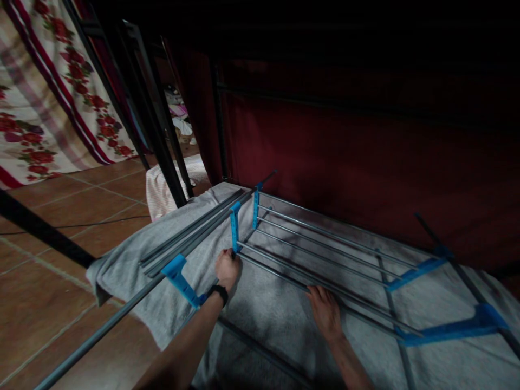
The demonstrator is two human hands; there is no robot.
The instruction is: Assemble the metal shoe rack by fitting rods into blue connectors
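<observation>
Grey metal-rod drying rack with blue plastic brackets point(325, 254) lies on a grey towel point(264, 303). Right hand point(325, 311) rests flat, fingers spread, on 2 rods; left hand point(226, 269) grips an upright blue bracket point(234, 227). Assembly appears underway; seating rods needs alignment.

A grey blanket point(260, 303) covers the low surface, its left corner hanging toward the floor. A dark red fabric wall point(365, 146) runs along the blanket's far edge. A striped white cloth point(162, 187) lies off the far left corner. A floral curtain point(49, 97) hangs above the brown tiled floor point(60, 216). Black metal bars point(150, 119) lean beside the curtain.
</observation>
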